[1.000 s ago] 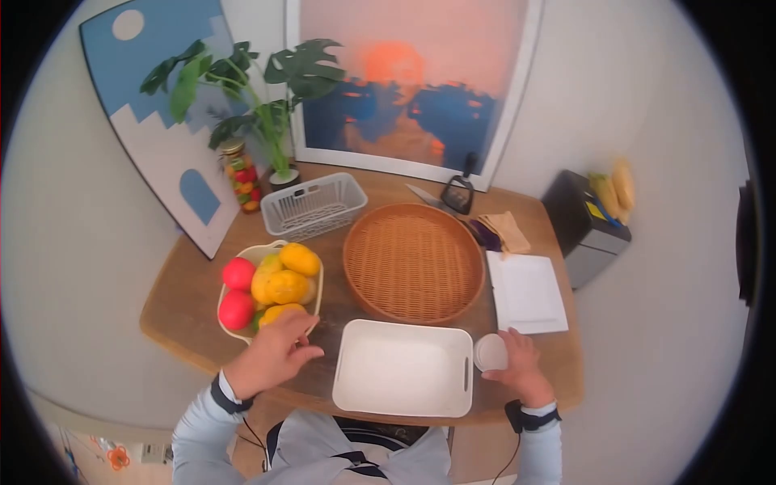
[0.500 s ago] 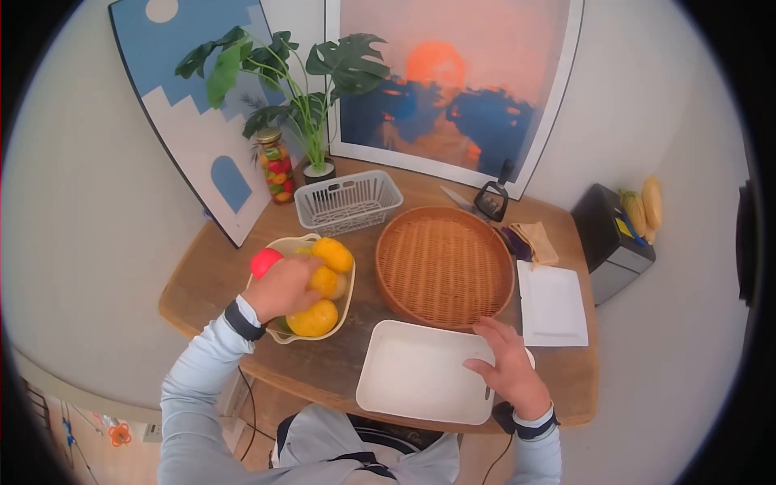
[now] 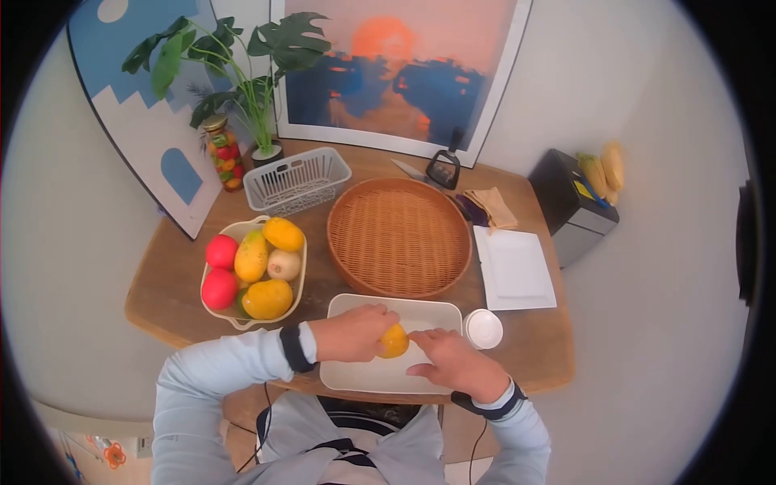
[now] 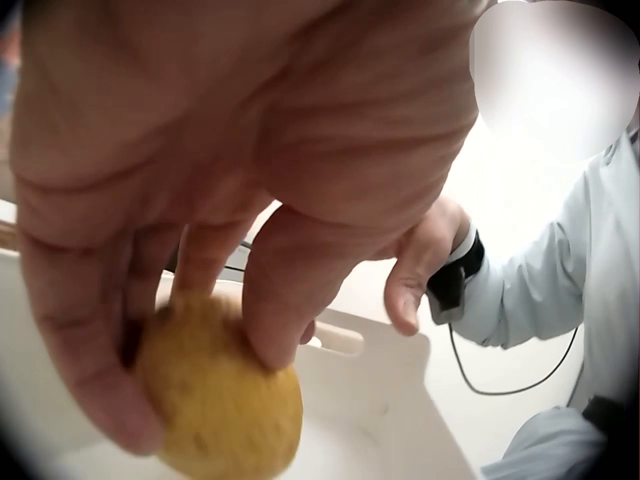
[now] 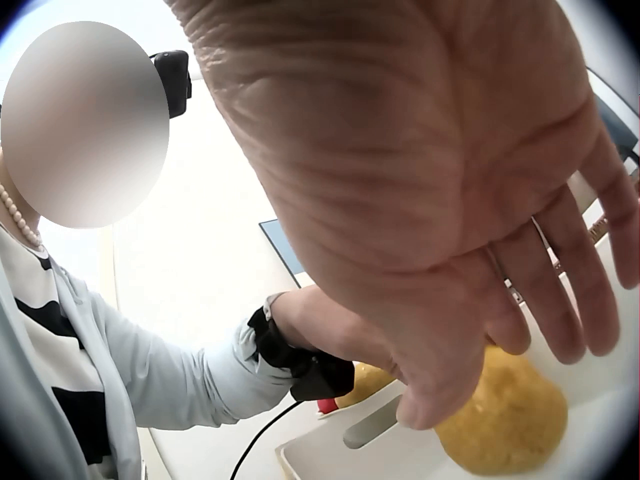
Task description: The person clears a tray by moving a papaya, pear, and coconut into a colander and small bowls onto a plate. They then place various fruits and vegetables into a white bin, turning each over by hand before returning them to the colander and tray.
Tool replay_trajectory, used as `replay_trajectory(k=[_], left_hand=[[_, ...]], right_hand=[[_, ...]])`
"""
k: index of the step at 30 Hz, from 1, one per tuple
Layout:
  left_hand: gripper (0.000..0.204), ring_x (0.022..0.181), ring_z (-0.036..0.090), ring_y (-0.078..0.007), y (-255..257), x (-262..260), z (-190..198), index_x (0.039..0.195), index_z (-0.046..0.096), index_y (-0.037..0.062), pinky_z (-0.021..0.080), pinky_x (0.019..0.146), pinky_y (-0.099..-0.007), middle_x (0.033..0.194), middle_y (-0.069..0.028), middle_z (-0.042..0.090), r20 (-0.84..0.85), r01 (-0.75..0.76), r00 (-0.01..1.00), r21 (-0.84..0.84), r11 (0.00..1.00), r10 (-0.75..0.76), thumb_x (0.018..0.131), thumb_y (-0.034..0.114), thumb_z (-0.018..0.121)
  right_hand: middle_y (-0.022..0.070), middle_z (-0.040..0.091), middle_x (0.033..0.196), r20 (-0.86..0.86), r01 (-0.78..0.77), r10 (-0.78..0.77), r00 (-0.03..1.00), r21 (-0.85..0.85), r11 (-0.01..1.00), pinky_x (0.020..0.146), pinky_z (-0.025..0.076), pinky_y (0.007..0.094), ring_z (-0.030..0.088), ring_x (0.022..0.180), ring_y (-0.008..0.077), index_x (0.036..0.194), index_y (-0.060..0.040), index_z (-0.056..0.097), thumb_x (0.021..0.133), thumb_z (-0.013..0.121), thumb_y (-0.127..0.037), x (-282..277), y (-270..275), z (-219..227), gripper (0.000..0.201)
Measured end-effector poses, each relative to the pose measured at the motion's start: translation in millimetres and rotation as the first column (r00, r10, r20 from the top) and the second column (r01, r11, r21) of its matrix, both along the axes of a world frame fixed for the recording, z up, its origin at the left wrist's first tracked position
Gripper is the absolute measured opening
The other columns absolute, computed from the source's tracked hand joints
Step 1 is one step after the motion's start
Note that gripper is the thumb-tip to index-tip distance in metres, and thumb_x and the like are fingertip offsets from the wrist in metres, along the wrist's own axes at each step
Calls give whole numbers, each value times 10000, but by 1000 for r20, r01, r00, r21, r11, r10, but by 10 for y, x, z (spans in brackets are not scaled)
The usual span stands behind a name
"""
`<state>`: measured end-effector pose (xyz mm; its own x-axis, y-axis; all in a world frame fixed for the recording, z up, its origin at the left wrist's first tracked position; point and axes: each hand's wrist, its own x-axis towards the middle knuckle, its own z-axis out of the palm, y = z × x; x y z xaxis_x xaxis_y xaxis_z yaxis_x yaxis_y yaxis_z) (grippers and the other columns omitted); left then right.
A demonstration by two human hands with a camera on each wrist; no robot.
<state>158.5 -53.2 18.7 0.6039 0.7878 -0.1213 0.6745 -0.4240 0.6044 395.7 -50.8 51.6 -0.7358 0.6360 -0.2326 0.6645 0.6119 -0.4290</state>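
Note:
My left hand (image 3: 353,332) grips a rounded yellow fruit (image 4: 225,395) with faint brown specks over the white tray (image 3: 339,380). Thumb and fingers pinch it from above in the left wrist view. My right hand (image 3: 459,364) hovers over the tray's right half, thumb apart and fingers extended, fingertips close beside the fruit. The right wrist view shows its palm (image 5: 400,150) with nothing held in it. To the left stands a cream basket (image 3: 304,271) with two red fruits (image 3: 220,289), several yellow fruits (image 3: 267,300) and a pale tan squash-like piece (image 3: 284,264).
A round wicker basket (image 3: 400,234) sits behind the tray, and a white lidded cup (image 3: 484,329) at its right. White plates (image 3: 517,271) lie farther right. At the back are a grey plastic basket (image 3: 297,182), a knife (image 3: 409,169), a black-handled tool (image 3: 443,170) and a potted plant (image 3: 257,105).
My left hand has taken the yellow fruit out of the cream basket and carried it right, over the tray. My right hand has left the cup and moved left, toward the fruit.

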Motion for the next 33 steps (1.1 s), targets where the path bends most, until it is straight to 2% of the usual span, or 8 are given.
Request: replay_trajectory(k=[4, 7, 10, 11, 14, 17, 20, 33], left_hand=[[417, 1046, 585, -389, 162, 76, 0, 1203, 568, -31, 475, 896, -439, 1108, -223, 584, -143, 3, 990, -15, 1000, -5, 829, 115, 684], [389, 1031, 593, -388, 139, -30, 85, 1185, 580, -32, 481, 892, -442, 1094, -221, 592, -120, -34, 992, 68, 997, 42, 845, 140, 660], [378, 1029, 594, -383, 98, -106, 187, 1183, 583, -31, 482, 899, -444, 1067, -217, 599, -141, -52, 988, 60, 997, 60, 868, 173, 633], [380, 1029, 593, -383, 74, -134, 172, 1186, 583, -29, 481, 901, -444, 1064, -216, 600, -148, -46, 987, 68, 997, 55, 868, 173, 633], [383, 1033, 596, -388, -3, -173, 155, 1179, 590, -21, 486, 897, -450, 1060, -213, 611, -105, -22, 994, 87, 996, 32, 864, 188, 653], [390, 1037, 597, -392, -36, -141, 69, 1173, 596, -19, 489, 902, -450, 1076, -217, 618, -63, 11, 998, 87, 996, -6, 861, 201, 671], [406, 1041, 597, -395, -9, -94, -5, 1183, 598, -27, 488, 914, -449, 1091, -225, 619, -77, 20, 997, 70, 997, -14, 862, 208, 679], [370, 1044, 585, -396, -26, -6, -29, 1114, 604, -44, 480, 919, -445, 1086, -223, 602, -35, 25, 999, 73, 997, -23, 852, 194, 712]], right_hand=[[222, 658, 1089, -55, -3, 8, 998, 83, 997, 885, 497, 454, 606, 1018, 416, 1255, -10, 585, 828, 760, -208, 161, 9, 27, 503], [222, 662, 1087, -116, 126, -116, 986, 84, 988, 882, 503, 454, 613, 1015, 419, 1237, -14, 595, 812, 763, -173, 386, 58, 159, 484], [220, 663, 1107, -204, 256, -209, 956, 236, 937, 906, 500, 441, 609, 1046, 415, 1227, -15, 608, 793, 766, -141, 735, 205, 49, 479], [194, 627, 1222, -93, 305, -291, 952, 248, 919, 954, 469, 500, 553, 1185, 366, 1315, -47, 540, 781, 786, -166, 902, 279, -107, 599], [180, 499, 1404, 65, 379, -412, 909, 284, 881, 983, 452, 562, 436, 1308, 386, 1398, -74, 459, 723, 843, -213, 1111, 354, -450, 789], [168, 397, 1478, -60, 473, -470, 880, 195, 859, 1004, 424, 617, 373, 1340, 411, 1445, -91, 395, 672, 883, -261, 1125, 437, -856, 930], [169, 429, 1430, -157, 523, -500, 852, 228, 821, 993, 431, 608, 399, 1304, 418, 1412, -88, 426, 658, 891, -263, 1042, 491, -1070, 903], [198, 521, 1250, -195, 542, -507, 840, 247, 803, 933, 474, 557, 475, 1124, 461, 1287, -74, 521, 593, 808, -224, 1114, 468, -1213, 766]])
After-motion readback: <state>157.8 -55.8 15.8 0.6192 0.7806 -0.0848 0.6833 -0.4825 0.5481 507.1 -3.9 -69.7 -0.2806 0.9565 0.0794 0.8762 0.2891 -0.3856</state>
